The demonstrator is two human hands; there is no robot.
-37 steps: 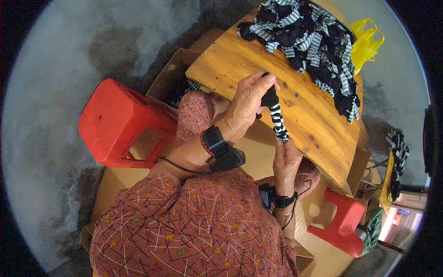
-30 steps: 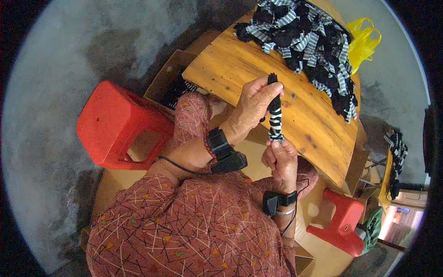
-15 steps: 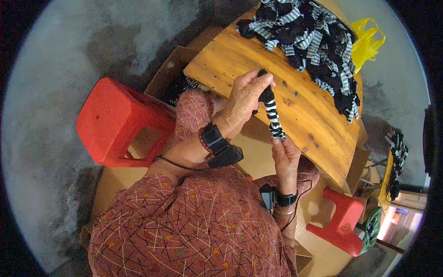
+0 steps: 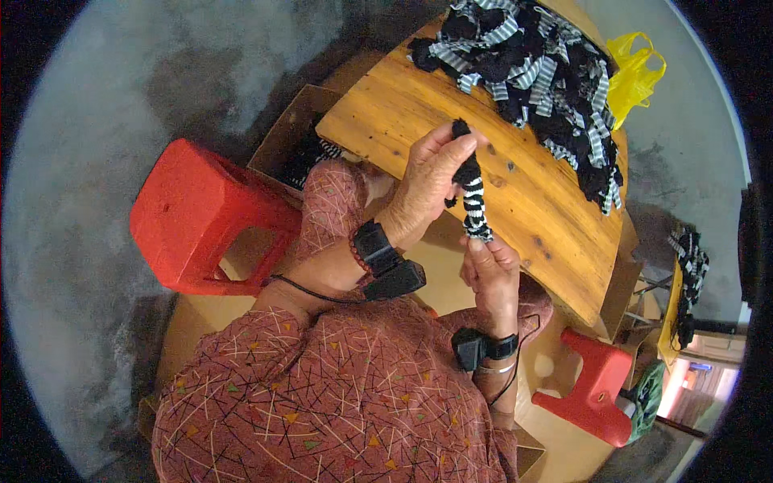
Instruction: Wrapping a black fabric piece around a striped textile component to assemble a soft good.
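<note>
A narrow knitted piece (image 4: 473, 197), black at its upper end and black-and-white striped below, stretches between my two hands in front of the wooden table's near edge. My left hand (image 4: 428, 173) pinches its black end, with a bit of black knit poking out above the thumb. A small black strand or flap hangs beside the palm. My right hand (image 4: 493, 270) grips the striped lower end between thumb and fingers. Whether the piece is a glove or a sock, I cannot tell.
A heap of black and striped knit pieces (image 4: 531, 80) covers the far part of the wooden table (image 4: 555, 241). A yellow plastic bag (image 4: 636, 84) is beyond it. Red stools (image 4: 189, 217) flank me, and an open cardboard box (image 4: 294, 121) holding more knit is at left.
My right hand has shifted slightly left, its fingers more curled at the striped end. My left hand keeps its hold, and the view has moved a little.
</note>
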